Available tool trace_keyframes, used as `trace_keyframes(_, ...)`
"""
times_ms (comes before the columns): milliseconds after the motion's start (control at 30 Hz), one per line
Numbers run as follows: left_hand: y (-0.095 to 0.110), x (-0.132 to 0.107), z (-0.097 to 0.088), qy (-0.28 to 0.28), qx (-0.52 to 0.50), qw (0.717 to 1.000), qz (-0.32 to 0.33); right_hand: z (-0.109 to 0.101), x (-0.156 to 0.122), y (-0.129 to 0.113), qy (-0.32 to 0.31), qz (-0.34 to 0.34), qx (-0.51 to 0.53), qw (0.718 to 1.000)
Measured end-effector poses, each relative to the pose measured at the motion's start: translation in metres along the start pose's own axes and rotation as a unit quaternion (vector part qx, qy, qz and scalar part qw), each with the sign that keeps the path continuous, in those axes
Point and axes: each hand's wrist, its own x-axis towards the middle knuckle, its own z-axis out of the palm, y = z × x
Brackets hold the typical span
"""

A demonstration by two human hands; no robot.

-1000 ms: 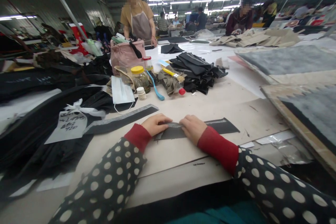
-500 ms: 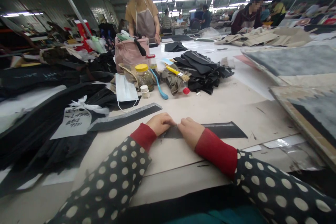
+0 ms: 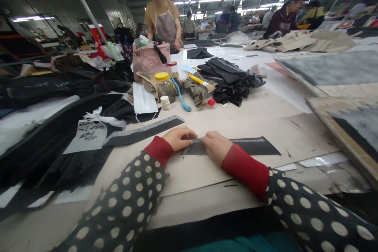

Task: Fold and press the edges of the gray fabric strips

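A black fabric strip (image 3: 254, 146) with a greyish band along its upper edge lies flat on the table in front of me. My right hand (image 3: 217, 147) is closed, its fingertips pinching the upper edge of this strip and covering part of it. At the strip's left end is my left hand (image 3: 179, 138), fingers bent and a gap showing between thumb and forefinger. Its fingertips are close to the strip's edge and to my right fingertips. A second black strip (image 3: 147, 130) with a grey band lies beyond my left hand.
Black fabric pieces (image 3: 59, 141) with a handwritten tag (image 3: 87, 136) lie at left. Ahead stand a yellow-lidded jar (image 3: 163, 86), a white bottle (image 3: 165, 103), a yellow-handled brush (image 3: 202, 82) and a black fabric pile (image 3: 230, 78). Boards (image 3: 339, 126) lie at right. A co-worker (image 3: 165, 19) stands opposite.
My left thumb and forefinger have parted, and the left hand has drawn slightly left from the right hand. My right hand still pinches the strip. The whole view has shifted a little.
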Motion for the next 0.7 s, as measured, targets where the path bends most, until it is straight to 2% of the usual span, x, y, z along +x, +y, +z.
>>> trace_keyframes(133,0.004,0.001,0.001,-0.006,0.030,0.999,0.032,-0.001,0.001,-0.006,-0.016,-0.016,-0.009,1.000)
trace_keyframes(333,0.013,-0.002,-0.002,-0.016,0.034,0.999,0.001,-0.003,-0.005,0.000,0.007,-0.018,0.016,1.000)
trace_keyframes(500,0.022,-0.005,-0.002,-0.028,0.042,0.998,-0.031,-0.003,-0.019,0.015,0.031,0.020,0.031,0.999)
trace_keyframes(700,0.027,-0.006,0.002,-0.007,0.031,0.996,-0.086,-0.005,-0.045,0.029,0.028,0.064,0.012,0.997)
